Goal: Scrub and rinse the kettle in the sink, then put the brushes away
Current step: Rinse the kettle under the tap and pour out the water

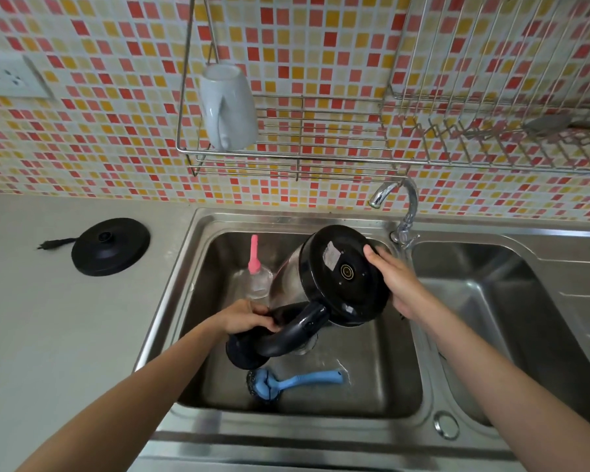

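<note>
Lettering on the grey label (331, 255) under the upturned black-based steel kettle (341, 287) is unreadable; left hand (246, 316) grips its black handle (288, 330), right hand (397, 282) clasps the base rim, fingers curled.

Single wide-angle view from head height, facing forward and steeply down over a steel double sink (286, 218). Near: left basin (372, 386) filling the centre, kettle (341, 270) at arm's length in mid-frame, left forearm (116, 386) and right forearm (511, 379) entering from the lower corners. Mosaic-tiled wall (99, 131) and wire dish rack (321, 160) bowed across the top; grey counter (48, 318) at left.
</note>
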